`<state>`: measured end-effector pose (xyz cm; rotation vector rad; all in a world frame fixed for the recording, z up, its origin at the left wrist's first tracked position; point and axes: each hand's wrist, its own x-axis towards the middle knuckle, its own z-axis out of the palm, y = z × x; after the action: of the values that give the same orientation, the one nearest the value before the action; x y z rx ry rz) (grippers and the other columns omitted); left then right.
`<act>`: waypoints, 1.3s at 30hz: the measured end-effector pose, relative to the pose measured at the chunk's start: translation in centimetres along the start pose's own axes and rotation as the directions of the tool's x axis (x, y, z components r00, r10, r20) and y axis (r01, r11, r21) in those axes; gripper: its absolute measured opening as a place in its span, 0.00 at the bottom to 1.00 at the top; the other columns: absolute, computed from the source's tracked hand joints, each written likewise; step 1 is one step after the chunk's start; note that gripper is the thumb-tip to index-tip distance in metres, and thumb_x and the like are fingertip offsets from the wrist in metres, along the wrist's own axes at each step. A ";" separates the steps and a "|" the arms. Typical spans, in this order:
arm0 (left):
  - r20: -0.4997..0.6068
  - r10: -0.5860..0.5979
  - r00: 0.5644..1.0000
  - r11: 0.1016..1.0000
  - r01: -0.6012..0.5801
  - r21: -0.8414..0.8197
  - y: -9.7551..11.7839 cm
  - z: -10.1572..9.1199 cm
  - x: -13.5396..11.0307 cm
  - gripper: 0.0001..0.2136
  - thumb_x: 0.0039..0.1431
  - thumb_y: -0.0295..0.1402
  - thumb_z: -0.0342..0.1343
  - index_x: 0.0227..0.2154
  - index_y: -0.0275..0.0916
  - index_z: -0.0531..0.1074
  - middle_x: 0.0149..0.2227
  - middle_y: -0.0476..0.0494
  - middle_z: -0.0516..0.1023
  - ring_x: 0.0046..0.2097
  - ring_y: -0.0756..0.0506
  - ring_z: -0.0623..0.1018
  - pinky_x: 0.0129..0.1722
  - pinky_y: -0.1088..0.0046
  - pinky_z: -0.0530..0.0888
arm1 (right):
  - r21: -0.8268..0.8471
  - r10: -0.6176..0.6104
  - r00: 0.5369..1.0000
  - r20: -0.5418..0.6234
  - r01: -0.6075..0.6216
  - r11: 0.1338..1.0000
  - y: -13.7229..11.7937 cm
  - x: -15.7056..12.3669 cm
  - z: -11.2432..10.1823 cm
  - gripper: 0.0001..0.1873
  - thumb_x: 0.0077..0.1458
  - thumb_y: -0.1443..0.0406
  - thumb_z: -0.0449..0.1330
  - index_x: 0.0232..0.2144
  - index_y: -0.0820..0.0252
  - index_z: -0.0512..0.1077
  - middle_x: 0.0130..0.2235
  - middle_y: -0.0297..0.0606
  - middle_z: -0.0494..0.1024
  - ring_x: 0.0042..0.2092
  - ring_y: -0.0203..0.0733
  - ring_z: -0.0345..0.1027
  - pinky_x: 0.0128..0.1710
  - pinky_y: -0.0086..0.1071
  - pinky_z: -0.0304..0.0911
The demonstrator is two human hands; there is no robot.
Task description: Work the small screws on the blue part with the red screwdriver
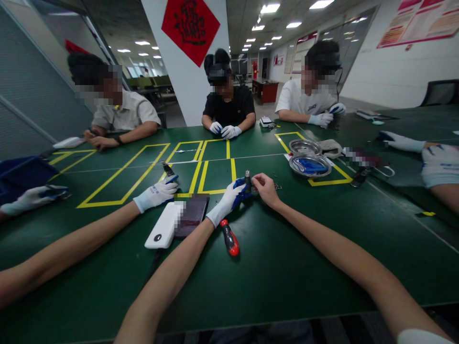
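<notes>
My left hand (233, 197), in a white glove with blue palm and fingers, grips a small black cylindrical device with a metal top (247, 179) and holds it upright above the green table. My bare right hand (266, 190) is just right of the device, thumb and fingers pinched together. Whatever lies between those fingertips is too small to make out. A red and black screwdriver handle (229, 238) lies below my left wrist. Some tiny metal parts (277, 185) lie on the table past my right hand.
Left of me, a co-worker's gloved hand (158, 193) is near a black device (167, 168). A white power bank (161, 228) and a dark phone (195, 217) lie between us. Two metal bowls (310, 173), one holding blue material, stand right. Several people sit around the yellow-taped table (287, 286).
</notes>
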<state>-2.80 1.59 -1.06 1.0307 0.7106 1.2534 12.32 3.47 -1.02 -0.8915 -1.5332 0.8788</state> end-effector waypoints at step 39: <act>-0.051 0.022 0.998 0.996 -0.018 0.083 -0.2 -0.2 -0.6 0.23 0.42 0.36 0.68 0.42 0.34 0.72 0.39 0.41 0.77 0.37 0.47 0.76 0.43 0.65 0.73 | -0.479 -0.283 0.947 0.150 0.320 0.817 -1.5 -0.9 -1.0 0.11 0.60 0.60 0.52 0.32 0.58 0.71 0.31 0.39 0.72 0.32 0.40 0.65 0.36 0.34 0.62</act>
<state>-3.00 1.02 -1.35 1.0783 0.7991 1.2810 13.32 2.04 0.02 -0.9447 -1.9472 0.2794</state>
